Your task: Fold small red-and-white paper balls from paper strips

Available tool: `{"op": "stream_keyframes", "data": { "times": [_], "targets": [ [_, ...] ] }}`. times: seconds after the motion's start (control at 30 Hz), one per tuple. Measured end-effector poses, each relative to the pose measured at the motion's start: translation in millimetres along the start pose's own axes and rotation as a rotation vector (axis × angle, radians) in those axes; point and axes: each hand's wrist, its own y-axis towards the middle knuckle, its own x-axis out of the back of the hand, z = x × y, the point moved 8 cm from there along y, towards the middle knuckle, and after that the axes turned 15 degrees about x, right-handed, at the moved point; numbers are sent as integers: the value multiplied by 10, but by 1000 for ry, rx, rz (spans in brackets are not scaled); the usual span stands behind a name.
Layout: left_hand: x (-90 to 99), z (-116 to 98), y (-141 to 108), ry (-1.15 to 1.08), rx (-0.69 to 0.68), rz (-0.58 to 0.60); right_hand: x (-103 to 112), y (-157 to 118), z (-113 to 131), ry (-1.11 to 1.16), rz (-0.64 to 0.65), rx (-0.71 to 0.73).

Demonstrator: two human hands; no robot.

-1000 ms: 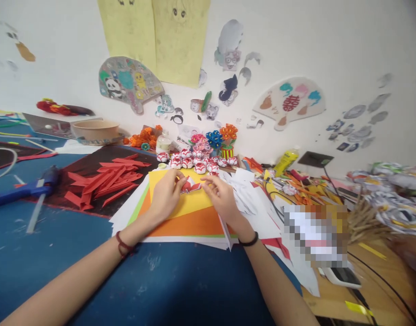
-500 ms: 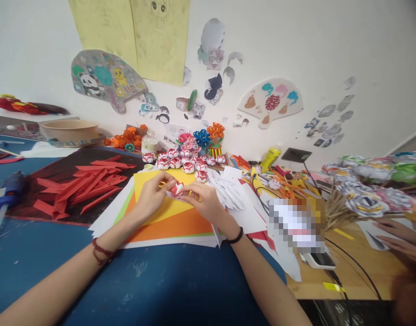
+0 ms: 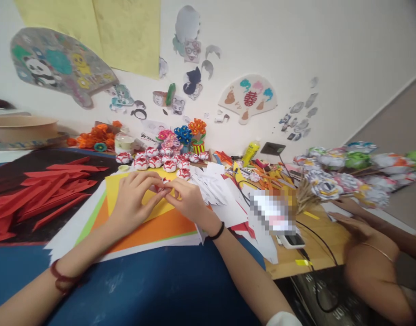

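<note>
Both hands meet over a stack of coloured paper point(image 3: 143, 237), yellow and orange on top. Between their fingertips is a small red and white folded paper piece point(image 3: 162, 182), mostly covered by the fingers. My left hand point(image 3: 135, 199) pinches it from the left, and my right hand point(image 3: 187, 199) pinches it from the right. Just behind the hands sit several red and white paper flowers point(image 3: 154, 162). Red folded strips point(image 3: 54, 190) lie in a pile on a dark mat at the left.
White paper strips point(image 3: 208, 188) lie right of the stack. Farther right are a cable, a white device point(image 3: 291, 241), paper bouquets point(image 3: 325, 185) and another person's hands point(image 3: 357, 217). A beige bowl point(image 3: 21, 129) stands at the back left.
The camera view has turned right, so the scene sits farther left. My fingers have closed in around the folded piece, hiding more of it. More of the other person's arms shows.
</note>
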Motion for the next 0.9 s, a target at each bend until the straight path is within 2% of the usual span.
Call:
{"op": "stream_keyframes", "data": {
  "times": [0.1,0.23,0.53,0.9],
  "targets": [
    [-118,94,0,49,-22,28,-3,-5,-16,-36,13,-10],
    [-115,206,35,83,-11,-7,-12,-5,-44,-43,41,-48],
    [6,57,11,131,-73,-67,-13,3,-49,-44,24,-46],
    [-65,80,-37,132,-50,-38,54,-19,-66,-63,-89,-98]
  ]
}}
